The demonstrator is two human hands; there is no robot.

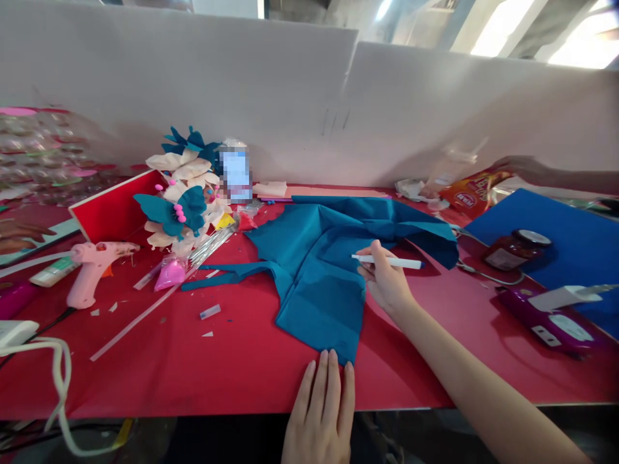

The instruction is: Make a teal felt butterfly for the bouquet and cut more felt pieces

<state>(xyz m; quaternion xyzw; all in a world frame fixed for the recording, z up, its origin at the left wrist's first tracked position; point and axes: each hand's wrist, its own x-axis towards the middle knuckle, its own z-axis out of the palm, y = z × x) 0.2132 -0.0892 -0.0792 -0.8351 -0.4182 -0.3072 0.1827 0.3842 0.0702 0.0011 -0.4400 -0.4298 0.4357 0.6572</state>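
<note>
Right fingers (pixel 377 254) tight around white pen (pixel 405 263), left fingers (pixel 319 386) slightly apart on teal cloth (pixel 324 312), blurred lettering on packet (pixel 470 198)

A pale grey-white partition (pixel 184 96) spans the frame behind a red table (pixel 155 367), whose front edge runs across the lower part of the frame. Right of top centre, a seam splits the partition, the right-hand panel (pixel 459 116) standing slightly lower; short dark lines mark the surface near the middle. Above it, at upper right, bright window openings (pixel 583 42) glare between grey slanted beams (pixel 457 29). A small white light (pixel 383 9) glows at top centre-right. The area below the table is dark.
</note>
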